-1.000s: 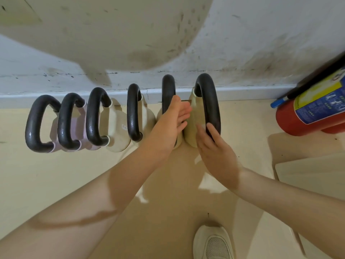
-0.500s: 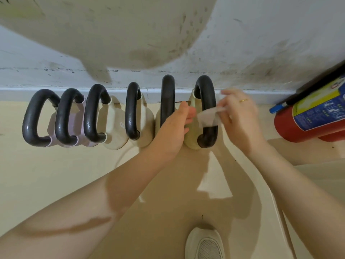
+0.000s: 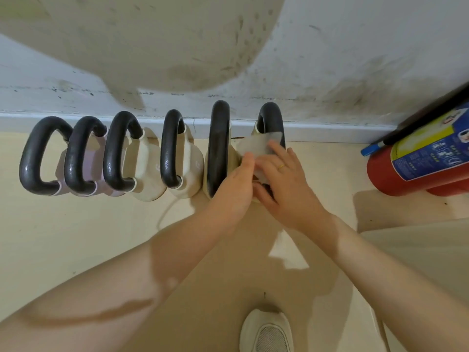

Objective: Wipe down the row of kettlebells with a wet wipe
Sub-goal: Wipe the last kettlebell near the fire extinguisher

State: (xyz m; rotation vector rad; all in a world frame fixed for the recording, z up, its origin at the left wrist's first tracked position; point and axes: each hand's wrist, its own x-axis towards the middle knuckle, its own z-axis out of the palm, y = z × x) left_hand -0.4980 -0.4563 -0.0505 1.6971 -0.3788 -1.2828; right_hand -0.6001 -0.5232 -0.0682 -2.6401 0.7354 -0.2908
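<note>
Several kettlebells with black handles stand in a row along the wall's baseboard, from the leftmost kettlebell [image 3: 38, 156] to the rightmost kettlebell [image 3: 271, 118]. A white wet wipe [image 3: 256, 146] lies draped over the rightmost one's handle. My right hand [image 3: 281, 179] rests on the wipe with fingers spread, a ring on one finger. Beside it my left hand [image 3: 234, 184] pinches the wipe's left edge, in the gap next to the second kettlebell from the right [image 3: 218, 148].
A red fire extinguisher [image 3: 421, 158] lies on the floor at the right. A pale board [image 3: 418, 250] sits at the right front. My white shoe [image 3: 266, 331] is on the beige floor [image 3: 76, 224] below the hands.
My right hand has come down from holding the wipe up beside the rightmost handle and now presses it onto that kettlebell. My left hand has shifted slightly right to the wipe's edge.
</note>
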